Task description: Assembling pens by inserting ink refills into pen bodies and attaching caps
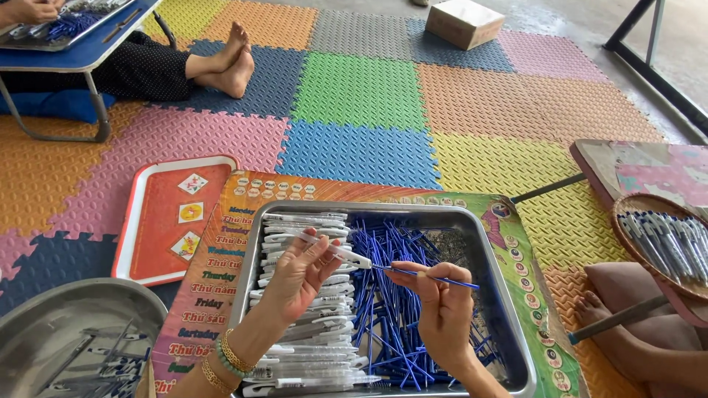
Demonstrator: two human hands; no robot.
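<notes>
Pinching a white pen barrel (341, 253) between thumb and fingers, your left hand (299, 276) holds it level above the metal tray (509, 295), its open tip pointing right. Your right hand (442, 306) pinches a thin blue refill (431, 276) near its middle, and the refill's left end sits right at the barrel's tip; whether it has gone inside cannot be told. Beaded bracelets (225, 361) ring your left wrist.

Below your hands, the tray holds a stack of white pen barrels (306, 324) on its left side and a loose heap of blue refills (391, 324) on its right. The tray rests on a colourful printed low table (214, 273). Left of it lies a red tray (162, 221), and a round metal basin (66, 332) sits at the lower left. A woven basket of pens (664, 239) stands to the right. Farther off, another person's bare feet (232, 63) rest on the foam floor mat (361, 96), near a cardboard box (463, 22).
</notes>
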